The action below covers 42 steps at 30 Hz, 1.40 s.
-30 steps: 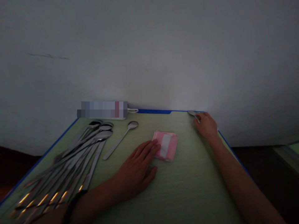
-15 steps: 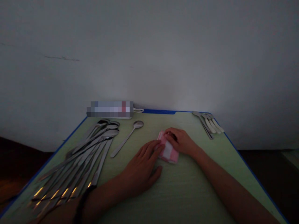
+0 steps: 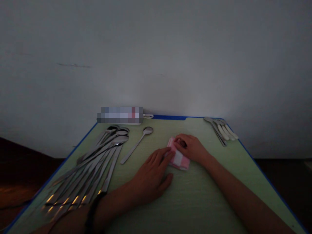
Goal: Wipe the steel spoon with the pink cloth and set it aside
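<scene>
A folded pink and white cloth (image 3: 179, 159) lies in the middle of the green table (image 3: 195, 201). My left hand (image 3: 151, 175) rests flat on the table, fingers stretched out, fingertips touching the cloth's left edge. My right hand (image 3: 191, 148) sits on top of the cloth with its fingers curled onto it. A single metal spoon (image 3: 137, 144) lies just left of the hands.
A large fan of several long metal spoons (image 3: 92, 165) covers the table's left side. A small group of spoons (image 3: 220, 128) lies at the far right corner. A white box (image 3: 120, 116) stands against the grey wall at the back edge. The table has a blue rim.
My right hand left the spoons at the far right corner and came down onto the pink cloth. My left hand stayed by the cloth's left edge.
</scene>
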{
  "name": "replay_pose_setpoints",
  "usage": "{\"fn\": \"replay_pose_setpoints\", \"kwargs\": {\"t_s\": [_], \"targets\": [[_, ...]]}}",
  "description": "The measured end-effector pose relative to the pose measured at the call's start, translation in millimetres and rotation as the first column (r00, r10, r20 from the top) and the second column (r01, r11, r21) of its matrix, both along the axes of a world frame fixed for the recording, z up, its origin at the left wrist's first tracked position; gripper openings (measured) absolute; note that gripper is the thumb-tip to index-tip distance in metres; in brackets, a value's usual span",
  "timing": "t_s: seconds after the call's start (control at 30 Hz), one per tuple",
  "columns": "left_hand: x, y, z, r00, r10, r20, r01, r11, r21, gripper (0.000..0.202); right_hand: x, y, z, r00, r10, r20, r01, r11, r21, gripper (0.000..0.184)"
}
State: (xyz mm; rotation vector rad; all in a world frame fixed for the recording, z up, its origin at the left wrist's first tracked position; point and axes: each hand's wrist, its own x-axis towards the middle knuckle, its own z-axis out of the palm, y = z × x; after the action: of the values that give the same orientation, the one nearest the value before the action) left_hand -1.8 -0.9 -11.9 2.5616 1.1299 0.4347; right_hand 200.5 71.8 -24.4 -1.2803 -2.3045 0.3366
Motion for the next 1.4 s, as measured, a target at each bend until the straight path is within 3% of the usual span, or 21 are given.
{"fn": "replay_pose_setpoints", "kwargs": {"t_s": [0.13,0.3,0.53,0.67,0.77,1.0,1.4], "targets": [[-1.2,-2.3,-2.0,0.999,0.031,-0.031,-0.030,0.999,0.024,0.061,0.5,2.9,-2.3,0.999,-0.047,0.003,0.047,0.999,0.021,0.017],[-5.0,-3.4,-1.1,0.981,0.076,-0.180,-0.056,0.992,0.116,0.062,1.6,4.4,-3.5,0.997,-0.081,-0.006,0.081,0.996,0.029,0.017],[-19.8,16.6,15.1,0.894,0.255,-0.369,-0.153,0.946,0.284,0.046,2.4,5.1,-4.3,0.996,-0.088,-0.005,0.088,0.996,0.020,0.018],[-26.8,25.2,22.4,0.842,0.348,-0.412,-0.243,0.927,0.285,0.035,3.0,5.4,-3.7,0.996,-0.089,-0.003,0.089,0.996,0.009,0.018],[-25.8,24.4,21.9,0.836,0.335,-0.435,-0.248,0.937,0.246,0.034,3.1,5.1,-2.8,0.996,-0.084,-0.007,0.084,0.996,0.008,0.018],[-21.3,22.1,16.9,0.828,0.221,-0.515,-0.106,0.964,0.243,0.031,3.2,5.5,-3.3,0.996,-0.091,-0.013,0.091,0.996,-0.006,0.019],[-3.4,1.3,15.2,0.810,0.173,-0.561,-0.062,0.975,0.212,0.046,3.9,6.1,-3.8,0.996,-0.085,-0.007,0.085,0.996,-0.003,0.020]]}}
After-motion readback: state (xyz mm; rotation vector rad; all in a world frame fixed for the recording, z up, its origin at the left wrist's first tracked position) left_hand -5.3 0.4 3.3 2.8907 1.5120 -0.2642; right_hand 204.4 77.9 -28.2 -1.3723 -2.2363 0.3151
